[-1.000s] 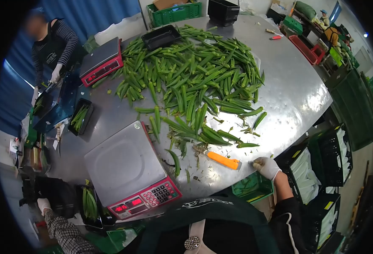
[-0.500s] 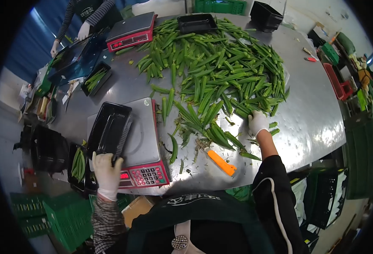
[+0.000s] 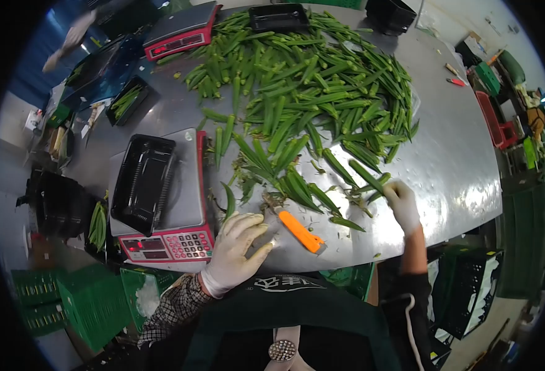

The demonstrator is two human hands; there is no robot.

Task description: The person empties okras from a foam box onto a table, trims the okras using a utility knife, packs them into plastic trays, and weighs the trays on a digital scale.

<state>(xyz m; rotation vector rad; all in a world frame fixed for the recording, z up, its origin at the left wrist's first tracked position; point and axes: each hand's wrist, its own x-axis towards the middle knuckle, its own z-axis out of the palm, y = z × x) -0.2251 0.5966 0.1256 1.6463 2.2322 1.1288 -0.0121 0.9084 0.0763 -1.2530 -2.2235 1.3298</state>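
My left hand [image 3: 238,250], in a white glove, is over the table beside the scale's keypad, fingers spread and holding nothing. My gloved right hand [image 3: 403,209] is at the near right edge of the okra pile [image 3: 328,86], its fingers closed on the end of an okra pod [image 3: 369,175]. Between my hands lies an orange-handled cutter [image 3: 300,232] amid trimmings and loose pods. A black plastic tray [image 3: 141,185] rests on the red and grey scale [image 3: 189,185] at the left, with nothing in it.
A second scale [image 3: 183,34] and a black tray [image 3: 278,17] stand at the far side. Another tray [image 3: 127,102] holds some okra. Stacked black trays [image 3: 59,204] are at the left edge. Blurred at upper left are another person's hands [image 3: 71,40].
My left hand has let go of the black tray and moved right, opening over the table. My right hand has drawn back from the pile, slightly right and nearer me, with a pod.
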